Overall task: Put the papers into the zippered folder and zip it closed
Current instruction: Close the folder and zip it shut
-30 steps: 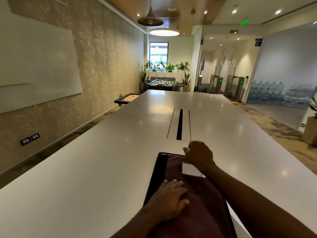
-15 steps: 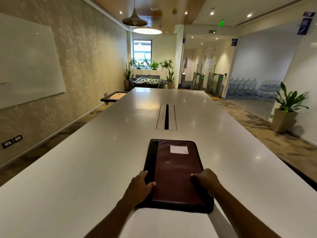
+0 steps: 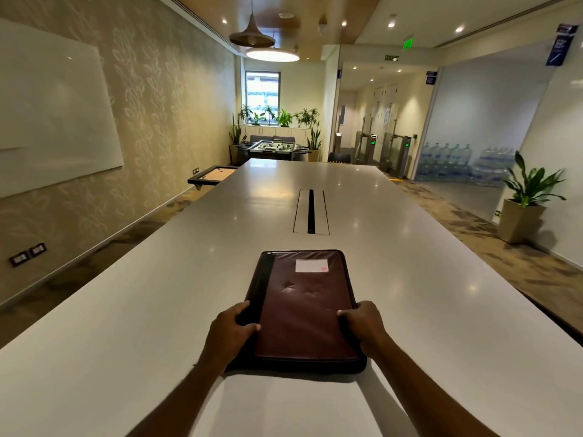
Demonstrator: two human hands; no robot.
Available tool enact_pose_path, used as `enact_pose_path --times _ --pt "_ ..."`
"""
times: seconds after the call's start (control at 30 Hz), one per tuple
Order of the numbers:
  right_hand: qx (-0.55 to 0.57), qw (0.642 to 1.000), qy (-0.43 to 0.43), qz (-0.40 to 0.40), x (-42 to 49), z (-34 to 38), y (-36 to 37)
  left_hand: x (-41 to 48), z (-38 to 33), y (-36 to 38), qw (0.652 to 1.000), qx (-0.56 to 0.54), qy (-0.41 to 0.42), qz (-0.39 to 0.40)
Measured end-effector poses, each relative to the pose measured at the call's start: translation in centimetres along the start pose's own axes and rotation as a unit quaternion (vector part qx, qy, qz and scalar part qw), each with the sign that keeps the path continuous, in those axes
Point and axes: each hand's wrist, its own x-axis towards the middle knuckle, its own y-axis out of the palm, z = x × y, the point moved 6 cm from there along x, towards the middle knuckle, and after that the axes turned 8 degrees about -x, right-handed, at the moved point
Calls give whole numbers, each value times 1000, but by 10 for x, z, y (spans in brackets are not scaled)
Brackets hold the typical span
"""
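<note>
On the long white tabletop the zippered folder lies flat with its cover down, close to the person's end and square to it, with its black spine strip along the left and its maroon leather face up. A small white label sits near the far right corner of the cover. The left grip grasps the folder's left side at the near half, with the thumb laid over the black strip and the fingers wrapped round the edge. The right grip grasps the opposite side in the same way, thumb on the maroon cover and fingers over the right edge. From here I cannot tell whether the zip is drawn all the way round. Beyond the folder, well apart from it, a dark cable slot runs down the middle of the tabletop. A whiteboard hangs on the patterned wall to the left, a foosball table stands past the far end under the window, and a potted plant stands on the floor to the right.
</note>
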Motion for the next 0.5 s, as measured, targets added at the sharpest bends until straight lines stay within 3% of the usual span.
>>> enact_pose_path --times 0.27,0.5 --pt "3 999 -29 18 -28 32 50 -9 22 -68 996 -73 -29 -32" --pt "-81 996 -23 12 -37 41 94 3 39 -92 1000 15 -26 -7"
